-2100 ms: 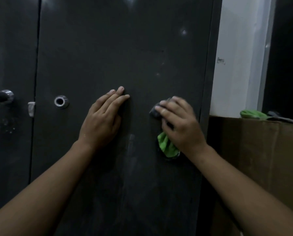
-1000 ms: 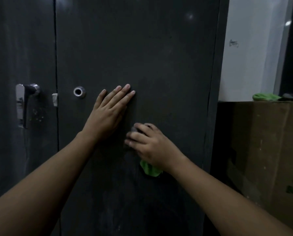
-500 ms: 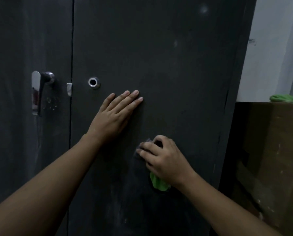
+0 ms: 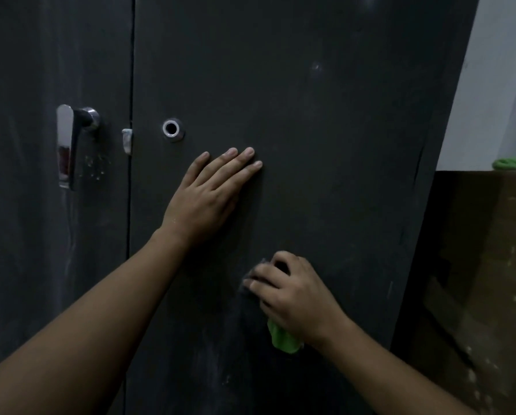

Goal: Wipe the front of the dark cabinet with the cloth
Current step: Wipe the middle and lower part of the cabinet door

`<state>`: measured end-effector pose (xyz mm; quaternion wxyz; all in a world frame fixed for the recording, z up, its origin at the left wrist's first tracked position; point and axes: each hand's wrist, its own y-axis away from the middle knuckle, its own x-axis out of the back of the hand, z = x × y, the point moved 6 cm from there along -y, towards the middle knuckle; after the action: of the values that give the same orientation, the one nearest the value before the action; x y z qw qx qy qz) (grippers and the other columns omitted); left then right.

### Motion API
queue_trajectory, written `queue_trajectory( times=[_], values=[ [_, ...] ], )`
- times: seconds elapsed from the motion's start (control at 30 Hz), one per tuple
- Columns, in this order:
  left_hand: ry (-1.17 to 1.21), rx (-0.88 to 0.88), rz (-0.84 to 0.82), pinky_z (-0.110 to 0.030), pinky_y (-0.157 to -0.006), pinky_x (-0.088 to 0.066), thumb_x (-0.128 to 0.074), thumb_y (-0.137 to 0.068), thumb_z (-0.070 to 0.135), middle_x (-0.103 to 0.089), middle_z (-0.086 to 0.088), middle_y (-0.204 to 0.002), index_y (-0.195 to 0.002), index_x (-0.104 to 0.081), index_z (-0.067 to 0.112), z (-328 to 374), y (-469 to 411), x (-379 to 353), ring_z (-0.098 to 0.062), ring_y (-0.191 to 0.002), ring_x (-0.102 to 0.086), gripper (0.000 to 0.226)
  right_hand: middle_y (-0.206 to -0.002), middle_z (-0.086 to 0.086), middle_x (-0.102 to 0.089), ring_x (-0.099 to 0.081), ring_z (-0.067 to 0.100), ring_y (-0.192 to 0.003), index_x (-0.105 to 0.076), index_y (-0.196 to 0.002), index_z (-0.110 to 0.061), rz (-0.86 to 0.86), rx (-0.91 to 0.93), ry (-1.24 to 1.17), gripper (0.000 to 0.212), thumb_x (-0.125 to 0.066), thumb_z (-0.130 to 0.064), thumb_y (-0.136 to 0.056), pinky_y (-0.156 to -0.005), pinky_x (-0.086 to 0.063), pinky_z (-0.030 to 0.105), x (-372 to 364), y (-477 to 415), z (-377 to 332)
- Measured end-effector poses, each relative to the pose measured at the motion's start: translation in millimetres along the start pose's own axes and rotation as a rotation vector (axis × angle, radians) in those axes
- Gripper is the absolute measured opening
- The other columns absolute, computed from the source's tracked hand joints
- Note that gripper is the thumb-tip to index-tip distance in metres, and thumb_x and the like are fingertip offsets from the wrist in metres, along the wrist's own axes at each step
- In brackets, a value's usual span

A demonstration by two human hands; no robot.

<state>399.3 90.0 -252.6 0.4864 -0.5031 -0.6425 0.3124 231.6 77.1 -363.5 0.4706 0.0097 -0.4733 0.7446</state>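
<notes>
The cloth (image 4: 283,339), bunched green and grey, sits low on the front of the dark cabinet (image 4: 325,145). It has slid from beside the left hand (image 4: 208,199) to well below it, so the wiping is working downward. The right hand (image 4: 292,295) clutches it with curled fingers, while the left lies flat, fingers straight, pressed against the door.

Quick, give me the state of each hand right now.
Left hand: open, flat against the cabinet door.
Right hand: closed, holding the cloth on the door.
</notes>
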Motion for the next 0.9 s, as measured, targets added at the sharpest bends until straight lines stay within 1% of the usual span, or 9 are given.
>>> queue_trajectory(
  times=[0.2,0.33,0.43,0.5,0.57,0.67,0.73,0.83,0.9],
  values=[
    [-0.008,-0.008,0.024,-0.041,-0.124,-0.011,-0.037,-0.103,0.024,-0.023,0.004,-0.163,-0.156,-0.031,0.026,0.6,-0.2,1.1,-0.014,-0.151,-0.020,0.053,-0.123,-0.005,-0.067,-0.055,0.031,-0.104,-0.073,-0.117,-0.024,0.227,-0.350,0.037,0.029,-0.063,-0.022,-0.090,-0.077,-0.050,0.044,24.1,-40.8,28.3],
    [0.000,-0.009,-0.016,-0.039,-0.125,-0.004,-0.035,-0.103,0.026,-0.019,0.005,-0.164,-0.157,-0.026,0.028,0.1,0.4,0.3,-0.014,-0.152,-0.015,0.055,-0.124,-0.005,-0.065,-0.054,0.031,-0.107,-0.071,-0.119,-0.026,0.063,-0.106,0.032,0.031,-0.061,-0.028,-0.090,-0.078,-0.051,0.042,-13.4,-20.1,-17.2],
    [0.011,-0.008,-0.031,-0.040,-0.125,-0.003,-0.034,-0.103,0.027,-0.017,0.005,-0.165,-0.157,-0.023,0.030,-0.6,0.8,0.6,-0.015,-0.153,-0.014,0.055,-0.126,-0.006,-0.063,-0.049,0.031,-0.114,-0.071,-0.118,-0.029,-0.104,0.051,0.040,0.030,-0.069,-0.031,-0.088,-0.081,-0.054,0.044,-33.3,4.2,-45.6],
    [0.010,-0.007,-0.016,-0.039,-0.125,-0.003,-0.036,-0.103,0.026,-0.018,0.005,-0.164,-0.157,-0.023,0.029,-0.4,1.2,1.8,-0.015,-0.152,-0.015,0.055,-0.123,-0.007,-0.064,-0.050,0.030,-0.112,-0.073,-0.115,-0.029,-0.079,0.025,0.015,0.028,-0.065,-0.030,-0.088,-0.080,-0.054,0.043,-28.5,0.2,-42.3],
    [-0.001,-0.005,0.012,-0.040,-0.124,-0.005,-0.039,-0.103,0.024,-0.020,0.005,-0.164,-0.156,-0.026,0.028,0.7,1.7,2.2,-0.015,-0.152,-0.018,0.055,-0.122,-0.006,-0.066,-0.052,0.029,-0.108,-0.073,-0.115,-0.025,0.032,-0.079,-0.036,0.028,-0.062,-0.026,-0.089,-0.079,-0.052,0.042,-16.3,-15.1,-28.6],
    [-0.008,-0.006,0.022,-0.043,-0.124,-0.011,-0.039,-0.105,0.023,-0.025,0.003,-0.163,-0.156,-0.028,0.027,2.0,2.2,2.1,-0.017,-0.151,-0.021,0.053,-0.125,-0.005,-0.067,-0.051,0.030,-0.110,-0.073,-0.118,-0.024,0.139,-0.203,-0.035,0.030,-0.066,-0.022,-0.088,-0.081,-0.050,0.044,-11.6,-26.4,-12.6],
    [0.000,-0.009,0.000,-0.043,-0.124,-0.010,-0.038,-0.105,0.024,-0.024,0.003,-0.164,-0.156,-0.026,0.028,2.4,2.0,1.8,-0.017,-0.152,-0.020,0.053,-0.127,-0.006,-0.066,-0.050,0.030,-0.113,-0.072,-0.119,-0.025,0.090,-0.125,-0.002,0.031,-0.066,-0.024,-0.089,-0.083,-0.050,0.044,-22.8,-18.9,-24.4],
    [0.012,-0.009,-0.033,-0.043,-0.125,-0.005,-0.037,-0.104,0.026,-0.020,0.003,-0.165,-0.157,-0.022,0.030,1.3,2.7,2.3,-0.017,-0.153,-0.016,0.055,-0.129,-0.005,-0.063,-0.045,0.029,-0.119,-0.072,-0.120,-0.028,-0.105,0.101,0.013,0.033,-0.073,-0.028,-0.087,-0.087,-0.053,0.046,-41.6,7.9,-52.9],
    [0.005,-0.017,-0.035,-0.043,-0.125,-0.004,-0.036,-0.104,0.027,-0.019,0.003,-0.165,-0.157,-0.021,0.030,1.0,4.2,2.5,-0.017,-0.153,-0.015,0.055,-0.128,-0.005,-0.063,-0.048,0.027,-0.117,-0.072,-0.119,-0.029,-0.142,0.125,-0.020,0.032,-0.071,-0.029,-0.087,-0.086,-0.054,0.045,-36.3,17.9,-51.9]
  ],
)
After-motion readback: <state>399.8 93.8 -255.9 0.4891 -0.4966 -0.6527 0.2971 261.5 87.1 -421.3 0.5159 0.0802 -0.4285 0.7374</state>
